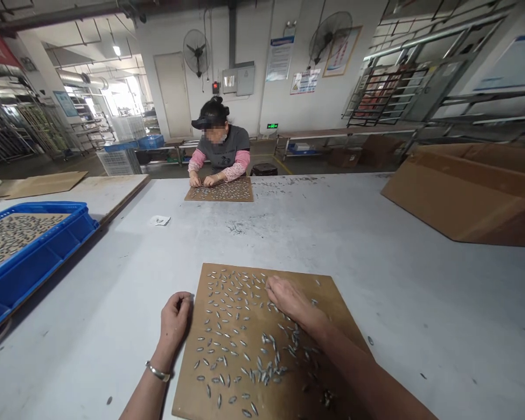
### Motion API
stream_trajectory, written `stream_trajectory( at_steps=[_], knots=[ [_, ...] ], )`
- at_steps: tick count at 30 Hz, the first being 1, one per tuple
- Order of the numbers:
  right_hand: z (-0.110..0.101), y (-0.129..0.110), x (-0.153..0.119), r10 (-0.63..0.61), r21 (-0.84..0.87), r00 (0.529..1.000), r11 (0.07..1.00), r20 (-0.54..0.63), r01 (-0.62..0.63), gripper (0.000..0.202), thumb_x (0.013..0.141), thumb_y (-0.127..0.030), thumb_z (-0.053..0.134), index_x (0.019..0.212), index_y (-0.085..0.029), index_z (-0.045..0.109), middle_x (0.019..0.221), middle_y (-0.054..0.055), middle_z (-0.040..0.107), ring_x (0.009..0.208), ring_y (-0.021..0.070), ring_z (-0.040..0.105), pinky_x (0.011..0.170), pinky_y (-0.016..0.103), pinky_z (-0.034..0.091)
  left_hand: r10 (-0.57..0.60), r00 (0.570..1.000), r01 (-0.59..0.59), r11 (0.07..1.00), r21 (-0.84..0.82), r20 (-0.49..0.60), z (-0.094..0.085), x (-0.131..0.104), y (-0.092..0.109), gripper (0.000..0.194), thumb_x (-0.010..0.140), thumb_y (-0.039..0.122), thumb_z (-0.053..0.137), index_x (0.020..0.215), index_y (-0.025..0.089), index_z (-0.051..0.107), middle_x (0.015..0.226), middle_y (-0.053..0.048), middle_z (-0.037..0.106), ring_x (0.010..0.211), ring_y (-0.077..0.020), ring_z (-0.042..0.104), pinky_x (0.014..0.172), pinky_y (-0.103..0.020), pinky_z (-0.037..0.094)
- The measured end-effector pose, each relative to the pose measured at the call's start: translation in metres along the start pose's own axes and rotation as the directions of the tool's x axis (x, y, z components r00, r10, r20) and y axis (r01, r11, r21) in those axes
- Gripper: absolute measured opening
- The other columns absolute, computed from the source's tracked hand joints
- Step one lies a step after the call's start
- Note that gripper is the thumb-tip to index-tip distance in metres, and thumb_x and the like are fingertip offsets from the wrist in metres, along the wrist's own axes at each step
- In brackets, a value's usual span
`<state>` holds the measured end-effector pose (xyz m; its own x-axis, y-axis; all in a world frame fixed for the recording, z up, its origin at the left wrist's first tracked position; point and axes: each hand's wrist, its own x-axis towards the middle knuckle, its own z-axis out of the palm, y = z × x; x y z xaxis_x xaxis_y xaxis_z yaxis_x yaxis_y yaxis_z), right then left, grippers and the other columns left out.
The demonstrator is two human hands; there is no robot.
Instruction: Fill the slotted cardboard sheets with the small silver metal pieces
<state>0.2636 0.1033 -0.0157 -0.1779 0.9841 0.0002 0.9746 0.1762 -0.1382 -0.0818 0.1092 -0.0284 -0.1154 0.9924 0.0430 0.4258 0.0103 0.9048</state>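
Observation:
A brown cardboard sheet [297,373] lies on the table before me. Small silvery spindle-shaped metal pieces [234,291] are spread apart over its left and far parts. A denser heap of them [266,373] sits near the middle front. My right hand [289,297] is over the sheet's far part, fingers pinched downward among the pieces; whatever is between the fingertips is hidden. Just left of the sheet, my left hand [176,318] rests on the table with its fingers curled in, and its inside is hidden. A bangle [157,372] circles the left wrist.
A blue crate [48,245] holding similar pieces stands at left. At right is a large cardboard box [468,198]. Across the table [332,233], a person [225,146] handles pieces on another cardboard sheet [227,191]. A paper scrap [160,220] and stray pieces lie about.

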Motion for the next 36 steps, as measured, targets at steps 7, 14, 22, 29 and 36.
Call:
stream_trajectory(
  at_steps=[7,14,22,29,36],
  knots=[
    [-0.006,-0.004,-0.002,0.023,0.001,1.000,1.000,-0.006,-0.023,0.025,0.096,-0.012,0.047,0.088,-0.020,0.069,0.096,0.010,0.072,0.089,0.0206,0.064,0.077,0.030,0.039,-0.024,1.000,0.024,1.000,-0.003,0.000,-0.001,0.001,0.004,0.041,0.081,0.055,0.059,0.094,0.019,0.073,0.086,-0.007,0.076,0.081,-0.0256,0.066,0.078,-0.037,0.051],
    [-0.026,0.061,-0.031,0.242,0.153,0.970,0.959,0.001,-0.239,0.024,0.095,-0.016,0.047,0.082,-0.020,0.068,0.090,0.009,0.072,0.087,0.0204,0.064,0.076,0.028,0.040,-0.022,1.000,0.022,1.000,0.002,0.002,-0.002,0.003,0.003,0.041,0.080,0.055,0.060,0.095,0.019,0.074,0.089,-0.008,0.077,0.084,-0.0272,0.067,0.079,-0.038,0.052],
    [-0.007,0.076,-0.053,0.191,0.243,0.981,0.953,-0.017,-0.181,0.016,0.092,-0.023,0.055,0.096,-0.021,0.070,0.098,0.009,0.071,0.093,0.0227,0.065,0.082,0.032,0.046,-0.024,0.999,0.025,0.999,0.026,-0.040,-0.001,0.004,0.001,0.043,0.076,0.058,0.062,0.093,0.019,0.074,0.087,-0.008,0.077,0.085,-0.0282,0.069,0.080,-0.039,0.054],
    [-0.002,0.072,-0.067,-0.012,0.374,1.000,0.927,-0.021,0.019,0.026,0.094,-0.024,0.050,0.110,-0.024,0.071,0.108,0.009,0.069,0.101,0.0227,0.065,0.092,0.035,0.049,0.224,0.974,-0.225,0.963,0.146,0.024,0.005,-0.010,0.039,0.033,0.088,0.049,0.055,0.096,0.022,0.073,0.102,-0.011,0.074,0.098,-0.0294,0.068,0.091,-0.043,0.054],
    [0.003,0.057,-0.101,0.054,0.315,0.995,0.949,-0.079,-0.027,0.030,0.098,-0.021,0.043,0.109,-0.024,0.071,0.108,0.009,0.067,0.102,0.0231,0.063,0.092,0.035,0.050,0.397,0.616,-0.596,0.800,0.072,0.680,0.048,-0.065,0.105,0.024,0.100,0.029,0.050,0.108,0.026,0.072,0.114,-0.009,0.070,0.104,-0.0232,0.067,0.094,-0.037,0.055]
  ],
)
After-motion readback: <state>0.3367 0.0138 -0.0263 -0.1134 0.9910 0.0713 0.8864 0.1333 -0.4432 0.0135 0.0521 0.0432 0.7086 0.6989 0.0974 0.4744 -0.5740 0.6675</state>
